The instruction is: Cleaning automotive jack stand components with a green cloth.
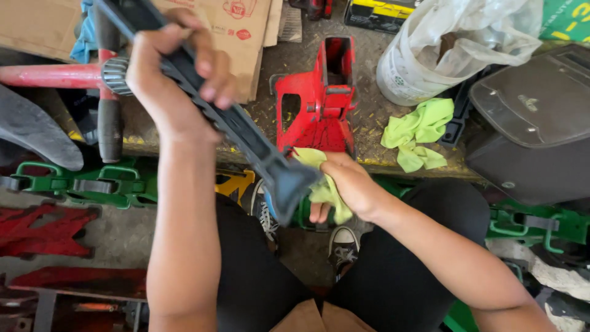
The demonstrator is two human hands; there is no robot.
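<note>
A: Left hand (178, 74) clamps around the long dark grey bar (239, 129), slanting down towards the lap

B: Right hand (344, 184) grips a yellow-green cloth (322, 187) against its lower end, before the red jack (319, 98)

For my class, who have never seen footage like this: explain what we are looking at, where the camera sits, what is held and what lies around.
One camera, worn on a person's head, looks down at their own bare arms and black-clad knees. The left hand grips a long dark grey bar that slants down to the right hand, which presses a yellow-green cloth against the bar's lower end. Beyond lie a red metal jack, a second yellow-green cloth, a white bucket, cardboard and a dark case.
</note>
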